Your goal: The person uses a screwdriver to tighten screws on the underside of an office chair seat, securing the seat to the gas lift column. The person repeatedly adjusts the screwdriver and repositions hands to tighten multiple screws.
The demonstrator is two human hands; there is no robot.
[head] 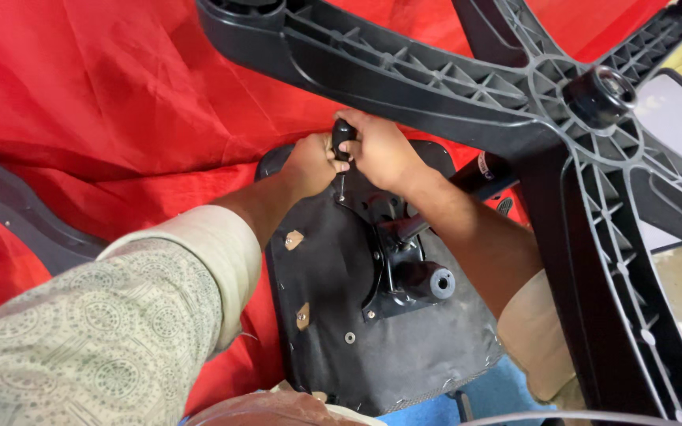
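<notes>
Gripping screwdriver (342,146) between both hands, over seat underside (333,268).

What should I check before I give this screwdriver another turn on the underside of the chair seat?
1. Both hands on the handle: ok. The left hand and right hand wrap the black screwdriver.
2. Tip seated in a screw: cannot tell; the shaft reaches the top edge of the metal mechanism plate, but the tip is hidden.
3. Shaft angle: ok, near square to the seat underside.
4. Head room: not ok. The star base hangs close over the hands.
5. Seat steady: cannot tell; it lies on the red cloth with nothing seen bracing it.
</notes>
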